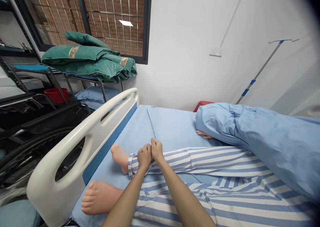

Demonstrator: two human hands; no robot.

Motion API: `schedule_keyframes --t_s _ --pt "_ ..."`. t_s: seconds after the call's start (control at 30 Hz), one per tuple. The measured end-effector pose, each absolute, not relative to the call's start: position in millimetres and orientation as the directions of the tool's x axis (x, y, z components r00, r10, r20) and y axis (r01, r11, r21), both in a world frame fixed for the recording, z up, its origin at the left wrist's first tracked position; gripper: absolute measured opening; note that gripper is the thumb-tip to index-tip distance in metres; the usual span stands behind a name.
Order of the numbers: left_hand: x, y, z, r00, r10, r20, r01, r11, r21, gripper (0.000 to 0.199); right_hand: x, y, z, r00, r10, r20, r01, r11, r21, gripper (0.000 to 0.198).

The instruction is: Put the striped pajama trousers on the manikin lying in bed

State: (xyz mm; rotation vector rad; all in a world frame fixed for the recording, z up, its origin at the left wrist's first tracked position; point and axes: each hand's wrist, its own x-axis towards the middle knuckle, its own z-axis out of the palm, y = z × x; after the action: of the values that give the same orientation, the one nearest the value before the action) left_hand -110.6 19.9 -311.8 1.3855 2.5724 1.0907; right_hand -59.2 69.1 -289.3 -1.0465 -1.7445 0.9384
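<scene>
Left hand [144, 156] and right hand [157, 150], curled side by side, seem to pinch the striped pajama trousers [200, 158] near the far foot [121, 157]; gentle, even tension works best!

There are two feet [101, 197], two trouser legs [205, 157] and one footboard [92, 130].

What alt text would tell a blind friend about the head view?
A person's closed left grip and right grip sit side by side on a blue and white striped cloth trouser leg, near its bare foot, on a light blue sheet. A curved white bed board stands left, green cushions beyond.
</scene>
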Motion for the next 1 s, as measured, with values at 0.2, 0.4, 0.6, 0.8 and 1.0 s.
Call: schedule_keyframes --t_s 0.2,0.4,0.6,0.8,1.0 --pt "-107 23 -316 -0.637 0.710 0.301 0.708 0.383 0.593 0.035 -28 78 -292 -0.309 0.866 0.393 0.359 0.489 -0.795 0.039" --pt "-111 29 -307 -0.608 0.725 0.324 0.672 0.252 0.697 0.035 -19 80 -308 -0.280 0.877 0.390 0.319 0.468 -0.824 0.041" --pt "-89 51 -288 -0.630 0.706 0.322 0.565 0.133 0.814 0.035 -16 84 -307 -0.275 0.877 0.394 0.213 0.455 -0.864 0.040" --pt "-67 48 -306 -0.575 0.781 0.245 0.593 0.191 0.782 0.042 -17 86 -308 -0.243 0.916 0.320 0.164 0.364 -0.917 0.038" --pt "-69 50 -303 -0.576 0.773 0.266 0.662 0.251 0.706 0.045 -3 99 -279 -0.314 0.858 0.408 0.279 0.494 -0.824 0.041"
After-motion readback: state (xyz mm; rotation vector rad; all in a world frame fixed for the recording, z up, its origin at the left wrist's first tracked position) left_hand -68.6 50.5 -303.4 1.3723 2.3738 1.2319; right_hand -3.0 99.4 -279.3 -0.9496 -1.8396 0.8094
